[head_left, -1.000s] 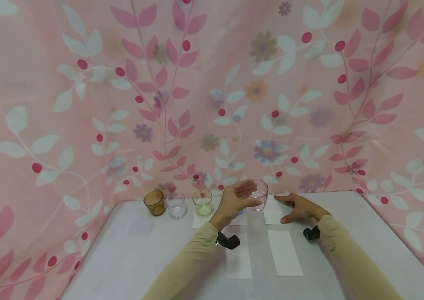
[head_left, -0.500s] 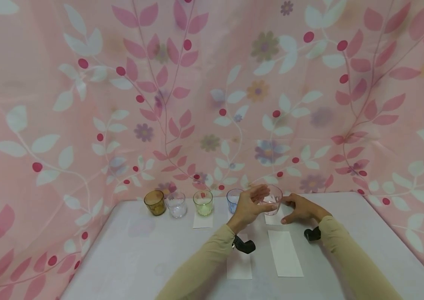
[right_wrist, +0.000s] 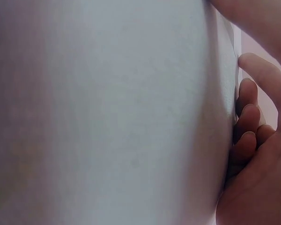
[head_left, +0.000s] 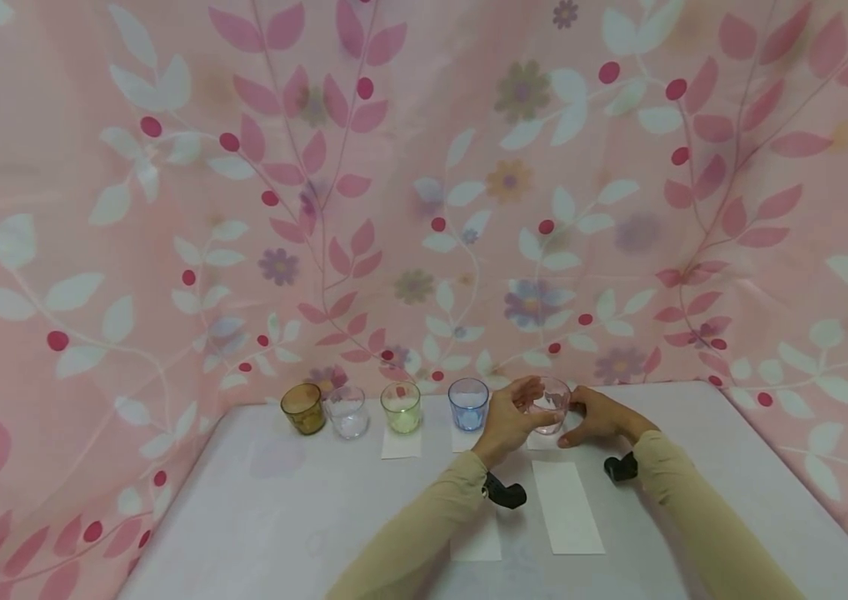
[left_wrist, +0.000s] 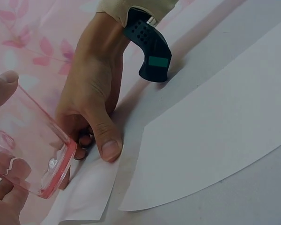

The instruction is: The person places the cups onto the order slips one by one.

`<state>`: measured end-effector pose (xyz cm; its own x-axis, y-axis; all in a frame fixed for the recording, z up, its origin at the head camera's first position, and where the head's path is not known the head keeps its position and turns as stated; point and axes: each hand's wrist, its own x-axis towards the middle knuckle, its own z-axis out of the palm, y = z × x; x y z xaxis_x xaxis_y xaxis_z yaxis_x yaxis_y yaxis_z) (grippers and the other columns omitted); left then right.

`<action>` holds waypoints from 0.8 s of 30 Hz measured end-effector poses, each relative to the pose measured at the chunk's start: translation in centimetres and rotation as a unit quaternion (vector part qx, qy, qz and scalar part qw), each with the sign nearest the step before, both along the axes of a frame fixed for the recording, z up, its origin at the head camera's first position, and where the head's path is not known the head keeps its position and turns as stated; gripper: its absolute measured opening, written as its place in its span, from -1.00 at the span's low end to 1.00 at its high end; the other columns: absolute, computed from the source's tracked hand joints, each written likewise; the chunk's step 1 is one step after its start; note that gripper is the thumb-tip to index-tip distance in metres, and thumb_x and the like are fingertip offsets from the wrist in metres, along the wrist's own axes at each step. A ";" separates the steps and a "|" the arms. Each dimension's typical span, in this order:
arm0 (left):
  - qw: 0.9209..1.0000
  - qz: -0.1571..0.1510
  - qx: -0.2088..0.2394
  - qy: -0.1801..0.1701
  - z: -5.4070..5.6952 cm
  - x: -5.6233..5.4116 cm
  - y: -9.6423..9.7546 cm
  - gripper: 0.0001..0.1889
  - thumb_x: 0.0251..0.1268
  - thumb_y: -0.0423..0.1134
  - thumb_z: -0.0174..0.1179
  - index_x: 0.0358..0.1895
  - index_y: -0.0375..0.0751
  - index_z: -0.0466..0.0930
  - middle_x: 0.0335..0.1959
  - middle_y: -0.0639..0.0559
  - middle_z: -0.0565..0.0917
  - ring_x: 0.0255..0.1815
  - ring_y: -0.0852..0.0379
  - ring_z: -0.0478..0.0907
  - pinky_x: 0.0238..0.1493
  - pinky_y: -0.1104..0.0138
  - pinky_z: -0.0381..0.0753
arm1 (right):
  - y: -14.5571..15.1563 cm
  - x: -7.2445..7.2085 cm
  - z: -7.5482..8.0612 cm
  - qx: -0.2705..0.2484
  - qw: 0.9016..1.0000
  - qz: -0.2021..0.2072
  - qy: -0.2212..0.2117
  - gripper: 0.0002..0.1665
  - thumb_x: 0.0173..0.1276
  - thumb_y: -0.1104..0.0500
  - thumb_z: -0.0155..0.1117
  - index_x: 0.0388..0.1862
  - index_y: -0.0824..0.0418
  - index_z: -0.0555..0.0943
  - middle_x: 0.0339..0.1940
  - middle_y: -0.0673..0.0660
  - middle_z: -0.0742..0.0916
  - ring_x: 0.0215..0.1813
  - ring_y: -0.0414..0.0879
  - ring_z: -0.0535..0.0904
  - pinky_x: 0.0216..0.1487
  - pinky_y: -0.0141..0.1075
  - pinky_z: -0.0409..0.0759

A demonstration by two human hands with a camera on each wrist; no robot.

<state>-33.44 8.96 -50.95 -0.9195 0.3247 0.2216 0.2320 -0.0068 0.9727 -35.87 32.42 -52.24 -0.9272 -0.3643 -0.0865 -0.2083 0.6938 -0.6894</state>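
The left hand (head_left: 508,423) now holds the pink glass (head_left: 555,395) lower and farther right, apparently over white paper (head_left: 541,443), uncovering the blue glass (head_left: 468,406)

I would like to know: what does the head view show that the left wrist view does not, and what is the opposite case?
Only the head view: the amber glass, the clear glass, the green glass and the blue glass, standing in a row.

Only the left wrist view: the green patch and small holes on the device at the right wrist.

Both: the pink glass gripped by the left hand, the right hand, white paper and the floral cloth.
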 end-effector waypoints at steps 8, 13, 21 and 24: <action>1.000 0.023 0.010 -0.012 -1.2 -0.8 0.8 -0.23 0.12 -0.36 0.61 0.45 -0.36 0.51 0.32 -0.28 0.68 0.36 -0.12 0.65 0.47 0.18 0.57 | 0.0 -0.2 -0.1 0.014 1.000 -0.001 0.003 -0.26 0.00 -0.01 0.81 0.06 0.27 0.63 -0.05 0.14 0.60 0.03 0.02 0.49 0.15 -0.09 0.52; 0.999 0.015 0.019 -0.023 -1.9 -1.2 0.7 -0.23 0.16 -0.37 0.58 0.46 -0.38 0.48 0.35 -0.33 0.65 0.40 -0.19 0.61 0.50 0.13 0.55 | 0.0 -0.1 -0.4 0.014 1.000 0.005 0.006 -0.10 0.01 -0.01 0.81 0.23 0.37 0.61 0.03 0.22 0.61 0.08 0.08 0.52 0.22 0.01 0.55; 0.998 -0.025 0.030 -0.039 -2.9 -2.2 0.4 -0.22 0.21 -0.39 0.54 0.51 -0.37 0.43 0.45 -0.30 0.57 0.51 -0.26 0.49 0.60 0.02 0.42 | -0.1 0.4 -0.2 0.004 1.000 0.001 -0.004 0.04 0.03 0.00 0.80 0.45 0.33 0.55 0.18 0.31 0.61 0.32 0.29 0.52 0.43 0.26 0.48; 0.998 -0.036 0.030 -0.039 -3.0 -2.6 0.4 -0.23 0.22 -0.42 0.52 0.51 -0.35 0.43 0.47 -0.30 0.55 0.53 -0.27 0.46 0.60 0.03 0.41 | -0.1 0.4 0.1 0.000 1.000 0.007 -0.002 -0.04 0.05 0.00 0.79 0.39 0.31 0.59 0.15 0.28 0.61 0.30 0.27 0.52 0.42 0.27 0.48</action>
<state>-36.02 9.32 -53.99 -0.9098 0.3783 0.1710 0.1523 -0.0791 0.9852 -35.50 32.27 -52.15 -0.9220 -0.3766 -0.0904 -0.2148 0.6914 -0.6898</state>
